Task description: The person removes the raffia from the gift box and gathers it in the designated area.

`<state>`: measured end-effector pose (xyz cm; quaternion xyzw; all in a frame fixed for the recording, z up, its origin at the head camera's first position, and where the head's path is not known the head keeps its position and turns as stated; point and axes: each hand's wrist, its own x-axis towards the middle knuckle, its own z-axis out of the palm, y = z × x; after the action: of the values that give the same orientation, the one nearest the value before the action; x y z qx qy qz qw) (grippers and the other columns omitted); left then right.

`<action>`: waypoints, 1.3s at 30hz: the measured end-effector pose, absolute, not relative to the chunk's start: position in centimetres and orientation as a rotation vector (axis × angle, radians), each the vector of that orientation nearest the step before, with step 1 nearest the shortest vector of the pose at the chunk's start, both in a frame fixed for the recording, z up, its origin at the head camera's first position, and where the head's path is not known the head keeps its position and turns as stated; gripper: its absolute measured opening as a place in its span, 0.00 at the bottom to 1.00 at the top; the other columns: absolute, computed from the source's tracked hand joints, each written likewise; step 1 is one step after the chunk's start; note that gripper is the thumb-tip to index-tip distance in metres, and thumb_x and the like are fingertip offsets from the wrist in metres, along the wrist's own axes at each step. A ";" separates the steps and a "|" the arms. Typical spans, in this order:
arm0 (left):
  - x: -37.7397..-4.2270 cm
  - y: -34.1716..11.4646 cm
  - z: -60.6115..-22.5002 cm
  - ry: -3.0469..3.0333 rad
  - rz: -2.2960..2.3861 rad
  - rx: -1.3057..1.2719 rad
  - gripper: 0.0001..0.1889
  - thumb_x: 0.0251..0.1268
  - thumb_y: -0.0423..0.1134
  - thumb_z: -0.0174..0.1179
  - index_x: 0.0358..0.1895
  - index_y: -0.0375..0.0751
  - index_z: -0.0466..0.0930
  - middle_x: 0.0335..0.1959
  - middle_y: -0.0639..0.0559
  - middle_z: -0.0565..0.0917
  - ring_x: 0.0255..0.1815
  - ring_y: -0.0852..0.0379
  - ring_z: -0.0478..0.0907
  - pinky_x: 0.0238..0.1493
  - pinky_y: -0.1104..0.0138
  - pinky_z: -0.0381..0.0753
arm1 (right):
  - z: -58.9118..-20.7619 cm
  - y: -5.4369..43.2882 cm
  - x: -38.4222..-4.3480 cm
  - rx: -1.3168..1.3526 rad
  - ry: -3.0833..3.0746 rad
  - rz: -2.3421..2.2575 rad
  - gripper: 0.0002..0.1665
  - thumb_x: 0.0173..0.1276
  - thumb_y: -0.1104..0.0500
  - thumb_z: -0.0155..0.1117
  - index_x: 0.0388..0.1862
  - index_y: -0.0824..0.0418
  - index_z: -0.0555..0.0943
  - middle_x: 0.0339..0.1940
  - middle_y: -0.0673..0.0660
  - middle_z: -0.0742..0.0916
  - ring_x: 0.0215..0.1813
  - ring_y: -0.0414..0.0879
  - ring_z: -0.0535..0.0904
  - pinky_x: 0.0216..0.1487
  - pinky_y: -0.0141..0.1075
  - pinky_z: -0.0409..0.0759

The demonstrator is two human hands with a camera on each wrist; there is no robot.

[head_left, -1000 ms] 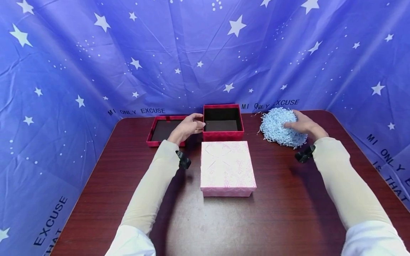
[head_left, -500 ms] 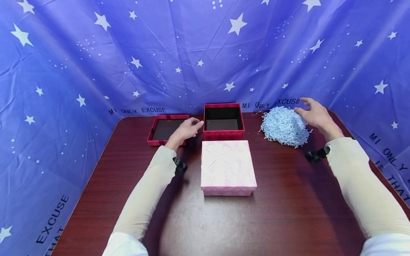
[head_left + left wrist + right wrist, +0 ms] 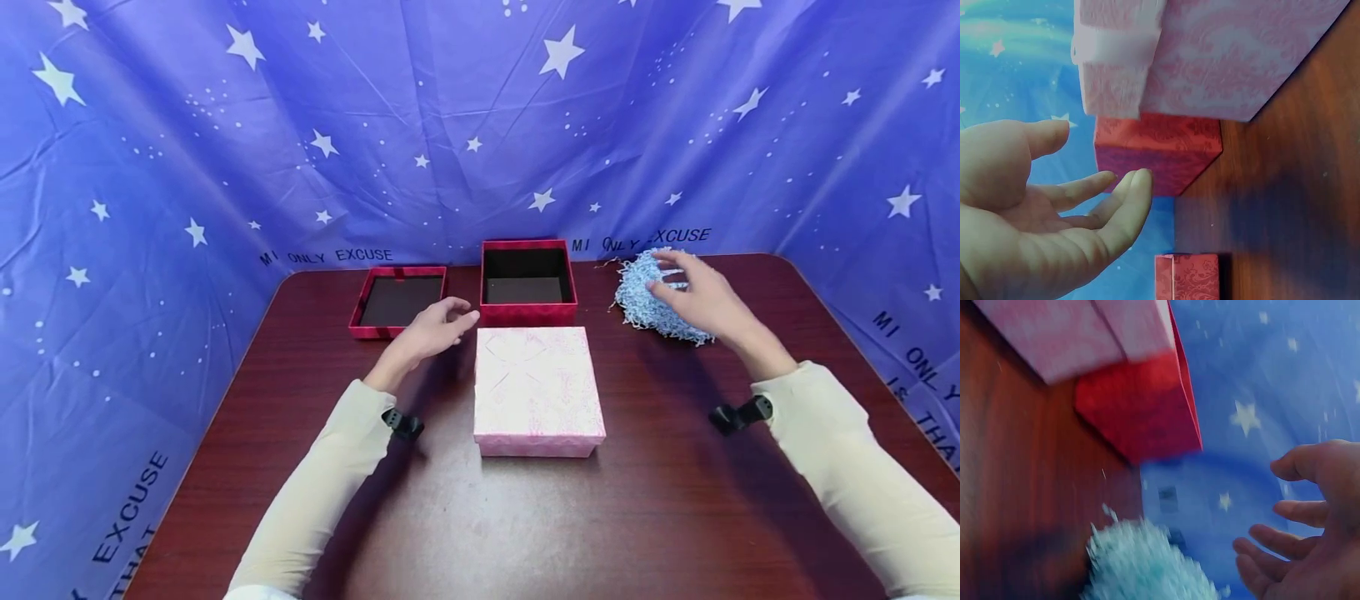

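My left hand, fingers loosely wide, is at ten o'clock from the pink-patterned, square lidded box; my right hand, spread wide, hangs near the light-blue shredded-paper heap at two o'clock; the red, open-topped box stands at twelve.

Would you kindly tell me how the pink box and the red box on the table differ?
The pink box is closed, while the red box is open, showing its dark inside. The pink box stands nearer the head camera; the red box stands behind it, by the starry backdrop. Both stand on the table and carry an ornate pattern.
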<state>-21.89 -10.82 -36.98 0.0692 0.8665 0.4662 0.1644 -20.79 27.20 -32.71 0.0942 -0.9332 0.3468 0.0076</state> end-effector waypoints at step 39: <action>-16.4 -11.2 -37.6 1.956 1.549 0.267 0.37 0.66 0.37 0.59 0.72 0.35 0.47 0.44 0.39 0.73 0.37 0.54 0.79 0.47 0.53 0.84 | -37.0 20.7 -14.3 0.574 -3.021 2.097 0.43 0.70 0.58 0.58 0.72 0.75 0.47 0.38 0.64 0.80 0.42 0.50 0.83 0.43 0.45 0.85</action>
<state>-16.38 -11.22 -37.61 0.1010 0.7409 0.5866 0.3112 -14.31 20.71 -37.05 0.1477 -0.7778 0.5398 -0.2859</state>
